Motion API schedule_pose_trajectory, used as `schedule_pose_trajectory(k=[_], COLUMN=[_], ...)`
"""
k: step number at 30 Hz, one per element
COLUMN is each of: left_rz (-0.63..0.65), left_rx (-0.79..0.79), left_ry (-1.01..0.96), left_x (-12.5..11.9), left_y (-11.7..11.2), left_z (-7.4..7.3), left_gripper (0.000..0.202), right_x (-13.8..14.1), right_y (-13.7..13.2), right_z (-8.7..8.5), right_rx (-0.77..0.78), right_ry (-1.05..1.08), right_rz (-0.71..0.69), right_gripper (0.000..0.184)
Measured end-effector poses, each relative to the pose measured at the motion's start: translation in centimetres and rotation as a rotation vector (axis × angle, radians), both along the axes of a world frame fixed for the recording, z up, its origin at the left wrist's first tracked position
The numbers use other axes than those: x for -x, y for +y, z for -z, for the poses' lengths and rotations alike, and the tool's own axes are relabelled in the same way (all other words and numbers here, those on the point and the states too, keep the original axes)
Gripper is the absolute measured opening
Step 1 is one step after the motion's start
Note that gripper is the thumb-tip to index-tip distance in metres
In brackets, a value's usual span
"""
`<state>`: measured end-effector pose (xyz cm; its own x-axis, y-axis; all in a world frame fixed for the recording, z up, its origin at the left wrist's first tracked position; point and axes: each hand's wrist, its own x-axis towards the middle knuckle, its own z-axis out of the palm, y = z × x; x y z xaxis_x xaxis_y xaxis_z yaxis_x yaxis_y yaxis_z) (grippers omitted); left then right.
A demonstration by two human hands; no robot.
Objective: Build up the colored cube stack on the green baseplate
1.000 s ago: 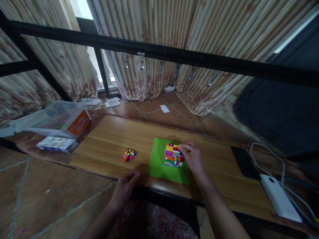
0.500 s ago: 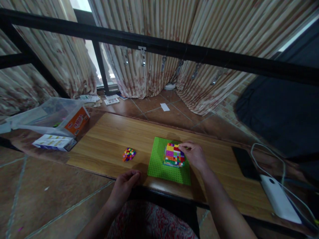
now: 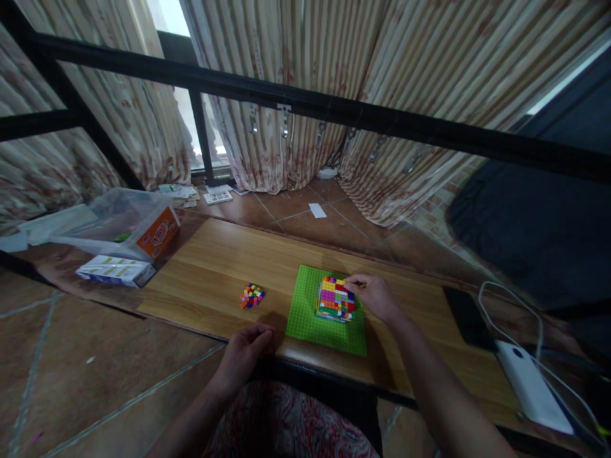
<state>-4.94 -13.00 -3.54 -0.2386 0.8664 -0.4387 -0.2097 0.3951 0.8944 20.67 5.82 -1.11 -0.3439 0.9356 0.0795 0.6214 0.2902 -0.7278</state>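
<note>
A green baseplate (image 3: 305, 318) lies on the low wooden table (image 3: 214, 267). On it stands a multicoloured block of small bricks (image 3: 334, 299). My right hand (image 3: 377, 296) rests at the block's far right corner, fingertips pinched against its top edge. My left hand (image 3: 243, 356) lies curled at the table's near edge, left of the baseplate, with nothing visible in it. A small loose cluster of coloured bricks (image 3: 252, 296) sits on the table to the left.
A clear plastic bin with an orange label (image 3: 128, 226) and a flat white box (image 3: 114, 270) lie at the left. A black phone (image 3: 465, 308), a white power bank (image 3: 529, 385) and its cable lie at the right. A black bar crosses above; curtains hang behind.
My right hand has edged slightly toward the block's far corner. The left hand stays put at the table edge. The view shifted a little.
</note>
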Motion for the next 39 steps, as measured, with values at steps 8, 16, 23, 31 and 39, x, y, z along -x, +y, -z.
schedule_pose_trajectory(k=[8,16,23,31,39], left_rz=[-0.049,0.015,0.316,0.315,0.299], left_rx=[-0.072,-0.368,-0.514,-0.614,-0.647], left_ry=[0.081,0.918,1.08,0.988,1.0], left_x=[2.4,6.5,6.8,6.2,6.4], left_y=[-1.3,0.4,4.7,6.3,6.3], left_z=[1.1,-0.3,2.0,3.5,3.5], left_gripper=[0.031,0.04,0.083,0.075,0.054], right_x=[0.9,12.2,16.9,18.0,16.6], right_y=[-2.8,-9.7,-7.5,-6.7,-8.1], right_z=[-0.6,-0.5,3.5,3.8,3.4], right_rx=[-0.111,-0.149,-0.099,-0.104,0.024], right_ry=[0.013,0.079,-0.143,-0.274,0.155], right_rz=[0.213,-0.204,-0.229,-0.218,-0.125], right_gripper=[0.031,0.02,0.026,0.011,0.011])
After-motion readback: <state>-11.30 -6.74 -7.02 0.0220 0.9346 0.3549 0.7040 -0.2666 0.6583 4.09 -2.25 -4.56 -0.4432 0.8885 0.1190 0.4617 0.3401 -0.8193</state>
